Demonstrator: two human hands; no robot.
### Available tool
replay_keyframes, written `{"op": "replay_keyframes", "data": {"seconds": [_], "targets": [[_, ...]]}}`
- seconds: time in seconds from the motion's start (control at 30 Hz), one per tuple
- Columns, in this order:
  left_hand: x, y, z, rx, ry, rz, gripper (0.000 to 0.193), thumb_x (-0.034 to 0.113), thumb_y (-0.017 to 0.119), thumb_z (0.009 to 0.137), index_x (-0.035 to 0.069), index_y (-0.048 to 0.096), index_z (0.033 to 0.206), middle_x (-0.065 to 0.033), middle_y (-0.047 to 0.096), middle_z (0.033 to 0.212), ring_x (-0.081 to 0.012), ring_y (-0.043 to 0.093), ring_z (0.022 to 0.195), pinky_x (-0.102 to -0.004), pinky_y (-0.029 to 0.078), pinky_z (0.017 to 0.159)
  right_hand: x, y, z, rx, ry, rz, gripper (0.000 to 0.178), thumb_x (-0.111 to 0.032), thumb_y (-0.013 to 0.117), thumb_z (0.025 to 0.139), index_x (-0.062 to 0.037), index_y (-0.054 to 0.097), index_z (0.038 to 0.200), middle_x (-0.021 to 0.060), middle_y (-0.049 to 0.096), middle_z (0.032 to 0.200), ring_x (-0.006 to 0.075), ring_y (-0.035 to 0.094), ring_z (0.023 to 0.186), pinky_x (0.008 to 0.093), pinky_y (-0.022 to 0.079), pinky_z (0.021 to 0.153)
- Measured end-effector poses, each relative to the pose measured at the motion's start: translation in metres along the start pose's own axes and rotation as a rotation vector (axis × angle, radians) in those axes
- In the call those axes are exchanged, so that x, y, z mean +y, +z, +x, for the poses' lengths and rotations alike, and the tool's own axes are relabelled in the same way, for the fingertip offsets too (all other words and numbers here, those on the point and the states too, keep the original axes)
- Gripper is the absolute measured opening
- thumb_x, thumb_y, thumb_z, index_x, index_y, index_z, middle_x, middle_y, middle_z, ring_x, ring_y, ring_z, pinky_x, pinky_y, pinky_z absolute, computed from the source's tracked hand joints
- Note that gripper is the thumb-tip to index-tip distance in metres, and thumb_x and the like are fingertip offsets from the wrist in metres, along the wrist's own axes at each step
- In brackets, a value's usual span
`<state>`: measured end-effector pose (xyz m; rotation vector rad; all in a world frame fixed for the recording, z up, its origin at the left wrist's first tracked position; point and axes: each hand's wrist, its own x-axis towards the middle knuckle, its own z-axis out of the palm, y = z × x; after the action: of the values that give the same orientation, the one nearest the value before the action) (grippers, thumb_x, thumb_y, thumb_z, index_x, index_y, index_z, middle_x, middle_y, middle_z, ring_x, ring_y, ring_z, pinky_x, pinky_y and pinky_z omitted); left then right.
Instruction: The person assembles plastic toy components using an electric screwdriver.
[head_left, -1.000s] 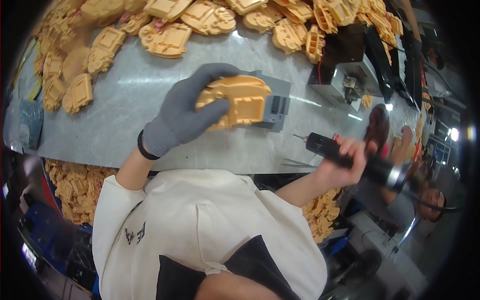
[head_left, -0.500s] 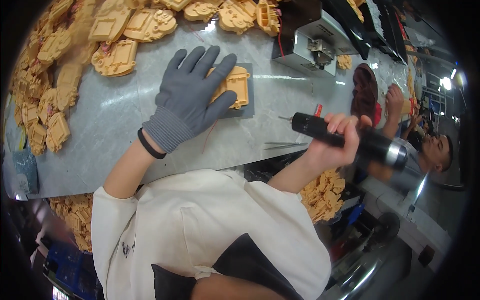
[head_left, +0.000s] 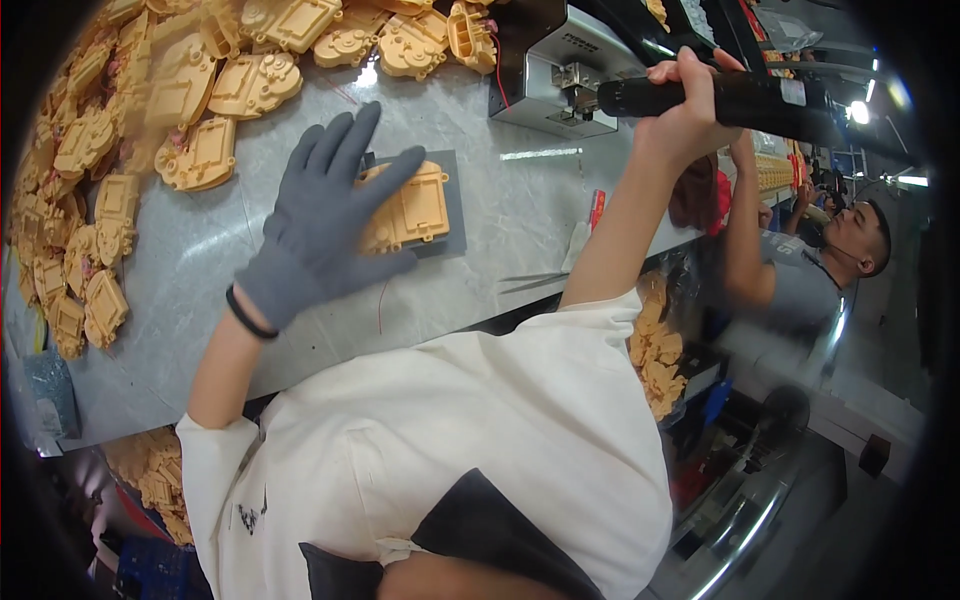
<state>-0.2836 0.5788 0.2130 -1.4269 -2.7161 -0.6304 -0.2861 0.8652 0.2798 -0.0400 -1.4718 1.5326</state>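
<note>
My left hand (head_left: 322, 205), in a grey knit glove, is open with fingers spread. Its index finger and thumb lie over a yellow plastic housing (head_left: 418, 210), partly covering its left side. The housing rests on a dark flat pad (head_left: 455, 220) on the table. My right hand (head_left: 692, 110), bare, is closed around a black electric screwdriver (head_left: 640, 98), raised and level at the far right. The screwdriver's front end is at the metal fixture (head_left: 575, 82) of a box-shaped machine (head_left: 545, 75); whether the bit touches it I cannot tell.
Yellow housings (head_left: 80, 200) are heaped along the table's left and far sides. Tweezers (head_left: 535, 277) and a small red item (head_left: 597, 208) lie near the front edge, right of the pad. A co-worker (head_left: 800, 270) sits at the right. A bag of yellow parts (head_left: 655, 345) stands below.
My right hand has carried the screwdriver up and away to the machine's fixture. My left hand has shifted back a little, uncovering more of the housing. The whole view has swung slightly.
</note>
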Motion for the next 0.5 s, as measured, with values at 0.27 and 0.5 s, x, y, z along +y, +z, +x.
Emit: {"op": "replay_keyframes", "data": {"seconds": [0.27, 0.5], "targets": [[0.005, 0.033, -0.006, 0.099, -0.085, -0.128, 0.072, 0.032, 0.077, 0.061, 0.017, 0.047, 0.124, -0.0156, 0.041, 0.129, -0.0356, 0.044, 0.113, -0.0438, 0.040, 0.094, 0.018, 0.002, 0.009, -0.096, 0.004, -0.185, 0.026, 0.009, 0.056, 0.067, 0.0039, 0.048, 0.092, 0.0098, 0.051, 0.059, 0.0181, 0.050, 0.044, 0.0318, 0.045, 0.048], [-0.004, 0.059, -0.034, 0.367, -0.185, -0.438, 0.074, 0.024, 0.080, 0.057, 0.009, 0.047, 0.121, -0.0194, 0.043, 0.124, -0.0339, 0.049, 0.106, -0.0398, 0.042, 0.090, -0.011, 0.001, -0.044, -0.069, 0.218, 0.074, 0.030, 0.008, 0.054, 0.069, 0.0029, 0.046, 0.097, 0.0068, 0.052, 0.059, 0.0150, 0.049, 0.045, 0.0286, 0.043, 0.048]]}}
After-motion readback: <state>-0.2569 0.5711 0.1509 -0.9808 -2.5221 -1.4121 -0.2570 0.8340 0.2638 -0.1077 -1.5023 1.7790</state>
